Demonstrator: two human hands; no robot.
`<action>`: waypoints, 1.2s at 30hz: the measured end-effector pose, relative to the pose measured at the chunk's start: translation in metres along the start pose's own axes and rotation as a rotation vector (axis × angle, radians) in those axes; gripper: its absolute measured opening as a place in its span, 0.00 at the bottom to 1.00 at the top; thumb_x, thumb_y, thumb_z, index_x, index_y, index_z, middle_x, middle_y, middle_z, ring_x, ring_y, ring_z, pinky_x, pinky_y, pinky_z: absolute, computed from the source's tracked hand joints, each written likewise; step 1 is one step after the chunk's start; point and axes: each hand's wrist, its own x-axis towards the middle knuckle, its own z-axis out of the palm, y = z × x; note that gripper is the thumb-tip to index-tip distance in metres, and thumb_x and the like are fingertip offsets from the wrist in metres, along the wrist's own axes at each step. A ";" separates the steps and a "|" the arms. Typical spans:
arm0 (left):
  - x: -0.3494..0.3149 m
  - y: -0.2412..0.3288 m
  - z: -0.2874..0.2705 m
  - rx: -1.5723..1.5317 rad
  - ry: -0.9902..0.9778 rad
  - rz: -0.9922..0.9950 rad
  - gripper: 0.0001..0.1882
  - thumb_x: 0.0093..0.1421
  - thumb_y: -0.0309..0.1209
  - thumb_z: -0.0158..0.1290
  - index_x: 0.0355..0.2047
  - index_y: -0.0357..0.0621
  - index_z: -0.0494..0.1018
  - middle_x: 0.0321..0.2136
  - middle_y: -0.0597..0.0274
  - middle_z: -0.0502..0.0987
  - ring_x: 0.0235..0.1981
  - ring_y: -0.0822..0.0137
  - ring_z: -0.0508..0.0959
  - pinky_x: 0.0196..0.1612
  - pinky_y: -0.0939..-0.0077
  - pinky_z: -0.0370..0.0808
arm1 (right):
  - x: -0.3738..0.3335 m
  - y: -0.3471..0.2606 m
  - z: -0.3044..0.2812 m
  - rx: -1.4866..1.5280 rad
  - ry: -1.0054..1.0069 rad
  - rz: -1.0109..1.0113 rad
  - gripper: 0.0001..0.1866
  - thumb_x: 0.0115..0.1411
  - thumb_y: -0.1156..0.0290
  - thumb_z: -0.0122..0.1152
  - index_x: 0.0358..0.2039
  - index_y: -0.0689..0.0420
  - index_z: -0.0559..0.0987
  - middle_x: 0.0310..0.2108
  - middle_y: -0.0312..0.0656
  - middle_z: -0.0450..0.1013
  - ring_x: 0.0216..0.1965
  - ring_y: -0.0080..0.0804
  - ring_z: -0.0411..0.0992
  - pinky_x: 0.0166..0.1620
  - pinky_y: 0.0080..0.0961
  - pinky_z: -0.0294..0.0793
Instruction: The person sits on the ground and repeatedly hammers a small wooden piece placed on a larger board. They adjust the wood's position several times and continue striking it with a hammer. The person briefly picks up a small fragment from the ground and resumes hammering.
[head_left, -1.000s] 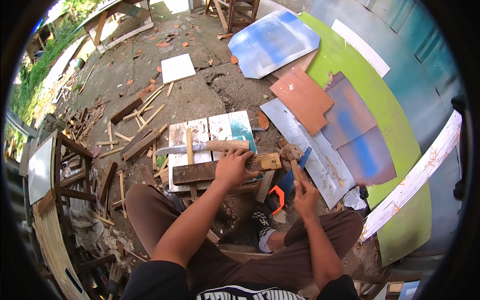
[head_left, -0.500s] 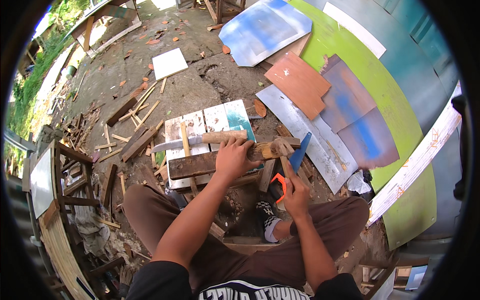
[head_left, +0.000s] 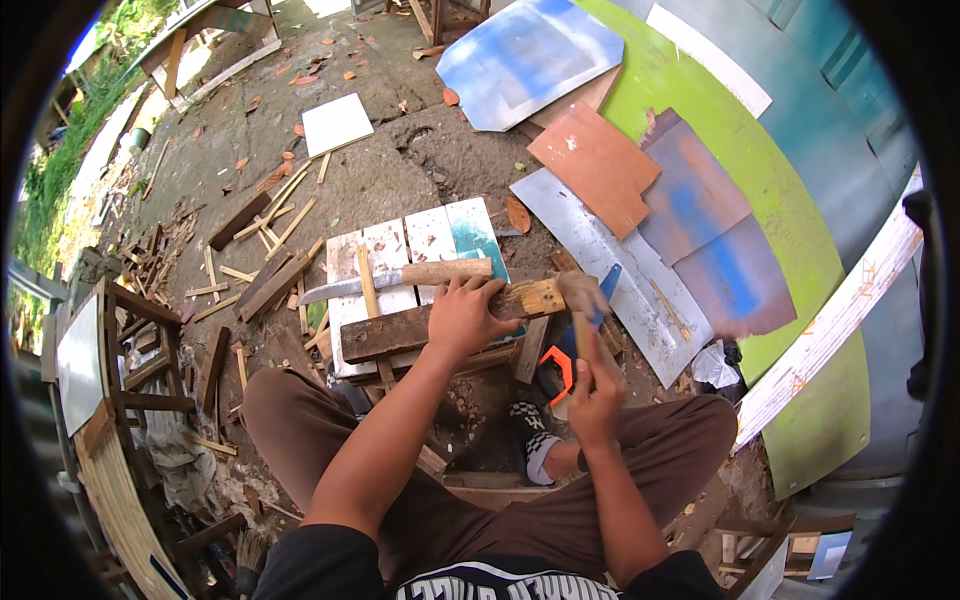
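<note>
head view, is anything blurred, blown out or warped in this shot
In the head view, the hammer's head is smeared, likely by motion, while the left hand and wooden block look fairly sharp; in the head view, sunlight washes out patches by the grass at upper left; at the head view's right, the long white board looks bowed, probably fisheye distortion.

Outdoor woodworking yard, i.e. open-air w/shop: rough concrete ground [head_left: 370, 180] w/ scattered wood offcuts [head_left: 278, 284], orange-handled saw [head_left: 568, 368], wood beam [head_left: 385, 338] on low bench [head_left: 383, 242], sheet panels [head_left: 530, 65] nr teal wall [head_left: 820, 130], grass [head_left: 70, 150] at L edge.
</note>
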 end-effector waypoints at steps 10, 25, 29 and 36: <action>0.001 -0.004 0.009 -0.001 0.015 -0.011 0.40 0.48 0.60 0.70 0.58 0.55 0.81 0.54 0.63 0.82 0.58 0.54 0.77 0.61 0.57 0.72 | 0.035 -0.013 -0.031 0.184 -0.001 0.116 0.26 0.74 0.73 0.54 0.71 0.58 0.71 0.34 0.44 0.75 0.27 0.27 0.68 0.31 0.27 0.70; 0.001 0.004 0.000 0.031 -0.027 -0.029 0.42 0.48 0.62 0.70 0.60 0.56 0.80 0.55 0.62 0.81 0.57 0.54 0.76 0.65 0.57 0.70 | 0.045 -0.021 -0.040 0.122 -0.061 0.154 0.27 0.72 0.77 0.54 0.70 0.58 0.71 0.45 0.58 0.81 0.38 0.48 0.81 0.42 0.37 0.79; 0.001 0.004 0.001 0.019 -0.030 -0.028 0.41 0.48 0.62 0.70 0.60 0.56 0.80 0.54 0.61 0.81 0.57 0.53 0.76 0.65 0.57 0.70 | 0.031 -0.017 -0.030 0.163 0.017 0.079 0.27 0.72 0.77 0.54 0.70 0.62 0.70 0.45 0.58 0.80 0.37 0.48 0.81 0.41 0.38 0.79; -0.001 0.006 -0.003 0.064 -0.035 0.009 0.41 0.49 0.62 0.70 0.60 0.57 0.80 0.54 0.61 0.81 0.58 0.53 0.75 0.65 0.57 0.70 | 0.039 0.013 -0.024 0.022 -0.373 0.407 0.28 0.72 0.74 0.56 0.71 0.47 0.72 0.43 0.63 0.81 0.38 0.60 0.81 0.42 0.44 0.79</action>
